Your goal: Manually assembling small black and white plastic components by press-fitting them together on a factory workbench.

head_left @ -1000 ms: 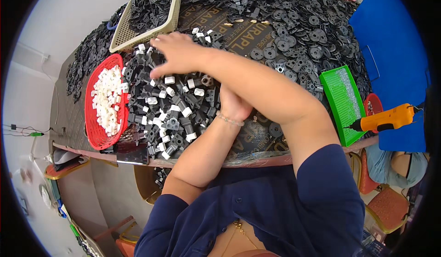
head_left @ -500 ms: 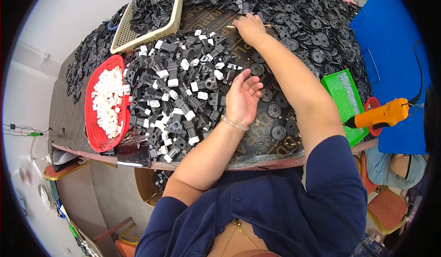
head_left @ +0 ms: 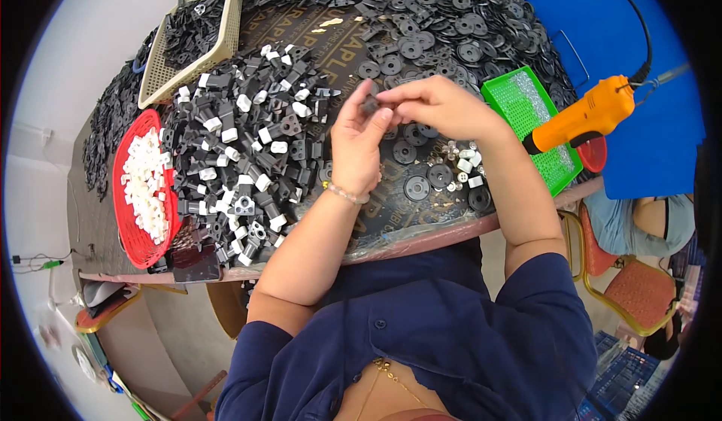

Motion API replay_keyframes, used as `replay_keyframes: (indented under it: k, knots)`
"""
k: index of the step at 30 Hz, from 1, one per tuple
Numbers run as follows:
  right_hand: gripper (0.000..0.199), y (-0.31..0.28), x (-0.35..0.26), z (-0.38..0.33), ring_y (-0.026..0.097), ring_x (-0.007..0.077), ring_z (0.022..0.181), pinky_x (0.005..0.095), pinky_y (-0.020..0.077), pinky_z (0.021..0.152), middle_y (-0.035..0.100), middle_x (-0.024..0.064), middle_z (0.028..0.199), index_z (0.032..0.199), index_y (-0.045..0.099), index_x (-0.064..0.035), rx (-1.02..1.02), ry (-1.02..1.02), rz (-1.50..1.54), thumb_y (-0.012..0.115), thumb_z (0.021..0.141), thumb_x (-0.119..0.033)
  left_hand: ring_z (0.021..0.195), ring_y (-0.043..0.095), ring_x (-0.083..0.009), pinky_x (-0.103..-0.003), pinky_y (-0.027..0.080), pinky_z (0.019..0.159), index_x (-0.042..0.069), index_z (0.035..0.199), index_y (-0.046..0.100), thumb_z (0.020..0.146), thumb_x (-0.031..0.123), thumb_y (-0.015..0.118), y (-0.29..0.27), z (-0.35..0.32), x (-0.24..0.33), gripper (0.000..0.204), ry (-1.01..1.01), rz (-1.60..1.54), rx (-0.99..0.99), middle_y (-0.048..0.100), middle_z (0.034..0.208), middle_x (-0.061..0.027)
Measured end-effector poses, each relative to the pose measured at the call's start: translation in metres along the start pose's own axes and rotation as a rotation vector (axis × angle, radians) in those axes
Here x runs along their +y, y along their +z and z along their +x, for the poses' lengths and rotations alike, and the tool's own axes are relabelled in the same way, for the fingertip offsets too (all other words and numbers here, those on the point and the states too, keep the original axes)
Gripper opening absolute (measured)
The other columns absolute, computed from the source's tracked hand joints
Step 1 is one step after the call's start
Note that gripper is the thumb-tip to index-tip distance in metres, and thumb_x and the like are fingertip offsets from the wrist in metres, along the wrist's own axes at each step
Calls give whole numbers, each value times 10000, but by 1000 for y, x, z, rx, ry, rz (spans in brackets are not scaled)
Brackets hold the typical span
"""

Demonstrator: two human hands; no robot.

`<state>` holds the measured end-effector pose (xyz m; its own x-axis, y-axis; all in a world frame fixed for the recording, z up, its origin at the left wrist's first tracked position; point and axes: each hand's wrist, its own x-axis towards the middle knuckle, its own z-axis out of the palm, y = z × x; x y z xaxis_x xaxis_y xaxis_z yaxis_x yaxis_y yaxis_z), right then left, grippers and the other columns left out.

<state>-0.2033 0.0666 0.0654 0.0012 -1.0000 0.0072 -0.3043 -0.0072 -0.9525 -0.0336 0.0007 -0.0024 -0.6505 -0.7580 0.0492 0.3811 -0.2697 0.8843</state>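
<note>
**Both hands meet on one small black part**

The left hand (head_left: 359, 144) and right hand (head_left: 440, 105) pinch a small black part (head_left: 370, 105) between their fingertips, each grip narrow and closed on it, held just above the counter (head_left: 391, 229). Below the hands lie black discs (head_left: 416, 188) and a few white caps (head_left: 465, 167). Left of the grip sits the pile of black-and-white pieces (head_left: 241, 158), beyond it the red basket (head_left: 135, 229). To the right: green tray (head_left: 526, 131), orange tool (head_left: 583, 116). Best to keep the part square and press evenly.
</note>
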Motion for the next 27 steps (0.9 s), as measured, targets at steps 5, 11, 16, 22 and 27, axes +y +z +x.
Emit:
replay_keyframes:
  k: [5,11,16,22,27]
  knots:
    - [427,-29,31,-9,574,269,1188,411,458,1016,650,90,1281,1260,656,-79,361,-112,-809,709,837,-104,943,666,-204,-310,534,798,24,1206,528,980,125,613,11,2,15,262,-83,-238,164,662,1135,-168]
    - [617,-12,57,-2,437,316,1294,460,300,1129,587,77,1320,1329,600,-151,262,-109,-908,794,743,-149,779,598,-148,-281,486,710,98,1243,564,1007,292,583,-3,5,11,306,-172,-270,66,655,1001,-73]
    - [560,4,22,-11,603,254,1098,362,520,917,547,136,1295,1301,606,-76,481,-313,-382,703,749,-66,790,579,-151,-292,486,726,101,1291,546,1030,300,529,-10,7,6,329,-244,-433,13,642,968,-54]
    - [525,20,24,-13,516,275,1289,387,400,1083,563,141,1342,1251,607,-18,398,-469,-103,698,735,-35,1006,604,-155,-313,501,839,115,1273,532,1030,208,514,3,4,13,260,-265,-399,-71,641,1130,-55]
    - [614,21,20,-12,432,290,1360,435,317,1147,578,87,1375,1314,577,-49,344,-433,-179,716,720,-114,1078,613,-170,-343,508,916,142,1258,550,1013,192,549,-2,2,15,250,-273,-539,-153,650,1154,-63]
